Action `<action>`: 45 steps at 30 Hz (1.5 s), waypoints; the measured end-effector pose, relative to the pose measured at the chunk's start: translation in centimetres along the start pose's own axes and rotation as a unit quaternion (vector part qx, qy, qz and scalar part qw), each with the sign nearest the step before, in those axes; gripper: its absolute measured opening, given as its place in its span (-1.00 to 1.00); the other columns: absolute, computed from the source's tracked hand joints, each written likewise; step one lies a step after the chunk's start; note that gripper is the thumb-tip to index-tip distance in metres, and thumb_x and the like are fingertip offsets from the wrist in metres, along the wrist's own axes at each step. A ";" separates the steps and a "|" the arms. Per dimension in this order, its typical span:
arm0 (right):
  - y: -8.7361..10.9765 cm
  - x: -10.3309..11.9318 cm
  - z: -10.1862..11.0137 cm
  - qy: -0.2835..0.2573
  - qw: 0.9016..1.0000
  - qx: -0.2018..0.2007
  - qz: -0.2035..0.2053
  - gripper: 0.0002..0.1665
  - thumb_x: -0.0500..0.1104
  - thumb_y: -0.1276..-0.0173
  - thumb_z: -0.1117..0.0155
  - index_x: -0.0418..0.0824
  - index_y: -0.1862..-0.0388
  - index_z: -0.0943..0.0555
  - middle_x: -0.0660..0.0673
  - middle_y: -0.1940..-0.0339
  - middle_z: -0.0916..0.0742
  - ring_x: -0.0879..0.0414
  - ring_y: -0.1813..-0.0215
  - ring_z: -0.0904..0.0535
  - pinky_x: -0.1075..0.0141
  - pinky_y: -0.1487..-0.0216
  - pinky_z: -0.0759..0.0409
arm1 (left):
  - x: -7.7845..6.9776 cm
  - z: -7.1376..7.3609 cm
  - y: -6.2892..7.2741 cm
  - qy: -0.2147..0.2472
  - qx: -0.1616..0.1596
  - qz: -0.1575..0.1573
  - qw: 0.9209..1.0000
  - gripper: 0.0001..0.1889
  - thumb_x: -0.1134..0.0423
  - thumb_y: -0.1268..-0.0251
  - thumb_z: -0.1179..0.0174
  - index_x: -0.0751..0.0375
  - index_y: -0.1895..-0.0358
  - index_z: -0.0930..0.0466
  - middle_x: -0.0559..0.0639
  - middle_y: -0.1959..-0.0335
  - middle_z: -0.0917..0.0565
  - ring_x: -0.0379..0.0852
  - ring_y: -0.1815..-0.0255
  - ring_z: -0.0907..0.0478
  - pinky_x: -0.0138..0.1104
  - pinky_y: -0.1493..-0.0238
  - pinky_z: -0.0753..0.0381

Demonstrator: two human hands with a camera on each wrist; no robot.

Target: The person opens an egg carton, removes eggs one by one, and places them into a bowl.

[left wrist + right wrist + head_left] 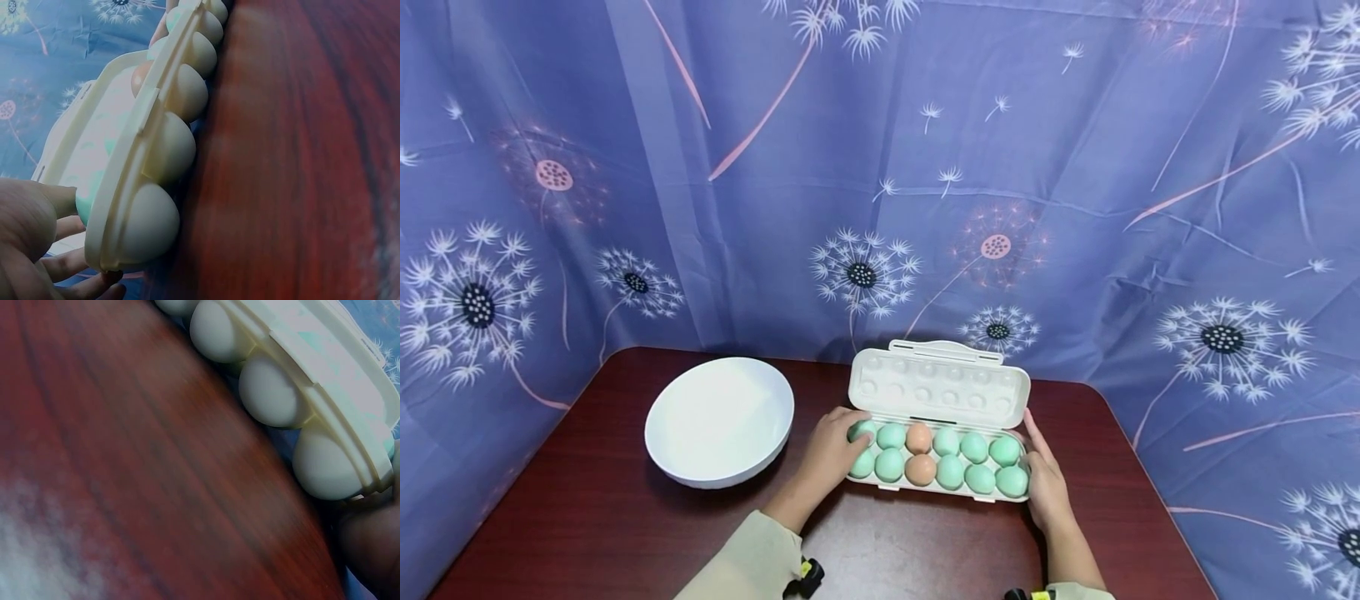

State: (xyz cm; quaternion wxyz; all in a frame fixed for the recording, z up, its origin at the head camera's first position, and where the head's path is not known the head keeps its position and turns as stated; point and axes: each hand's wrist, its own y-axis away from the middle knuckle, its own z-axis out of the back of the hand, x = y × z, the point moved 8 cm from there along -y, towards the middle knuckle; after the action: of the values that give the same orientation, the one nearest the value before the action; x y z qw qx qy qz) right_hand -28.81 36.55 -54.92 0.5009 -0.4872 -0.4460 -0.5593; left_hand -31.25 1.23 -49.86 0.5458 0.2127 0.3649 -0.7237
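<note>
An off-white plastic egg carton (940, 387) lies on the table with its lid tilted back. Two rows of eggs fill it: several pale green eggs (950, 472) and two brown eggs (921, 470) in one column. At its left end my left hand (829, 454) grips the carton, thumb over the rim by a green egg (90, 195) and fingers around the end. My right hand (1047, 485) holds the opposite end, with one finger stretched up toward the lid. Rounded cups (153, 225) of the carton's underside show in the left wrist view.
To the left of the carton stands a wide white bowl (718, 421). Both rest on a dark red-brown wooden table (587, 517). Behind the table's back edge hangs a blue curtain (760, 250) with dandelion prints.
</note>
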 end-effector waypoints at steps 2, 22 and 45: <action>0.0 0.0 0.0 -0.001 1.000 -0.001 -0.002 -0.11 -0.37 -0.48 0.40 0.33 -0.65 0.02 -0.28 -0.57 -0.33 0.49 -0.27 -0.41 0.62 -0.16 -0.36 | 0.0 0.0 0.0 0.003 -0.006 -0.003 1.000 -0.68 0.23 -0.25 -0.39 0.12 -0.08 -0.73 0.07 0.02 -0.71 0.06 -0.01 -0.62 -0.09 -0.07 -0.62; 0.0 0.1 0.0 -0.002 1.000 0.004 -0.001 -0.12 -0.37 -0.50 0.40 0.33 -0.65 0.02 -0.27 -0.58 -0.32 0.51 -0.28 -0.40 0.63 -0.18 -0.35 | -1.0 1.1 0.1 0.006 -0.051 -0.039 0.998 -0.72 0.24 -0.22 -0.40 0.12 0.00 -0.75 0.05 0.03 -0.73 0.10 -0.07 -0.60 -0.03 -0.15 -0.55; 0.1 0.0 0.0 -0.006 1.000 0.013 0.013 -0.16 -0.37 -0.54 0.39 0.26 -0.67 0.04 -0.21 -0.53 -0.39 0.49 -0.26 -0.43 0.62 -0.16 -0.40 | -3.0 4.8 0.2 0.102 -0.080 -0.016 0.991 -0.67 0.17 -0.30 -0.38 0.08 -0.11 -0.72 -0.05 -0.02 -0.67 -0.13 0.04 -0.68 -0.20 0.03 -0.74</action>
State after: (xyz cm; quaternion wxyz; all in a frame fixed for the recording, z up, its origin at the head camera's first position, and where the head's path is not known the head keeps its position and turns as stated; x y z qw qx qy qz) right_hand -28.75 36.54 -54.88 0.5114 -0.4901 -0.4497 -0.5441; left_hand -29.67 -0.53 -44.68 0.5092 0.2352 0.4785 -0.6756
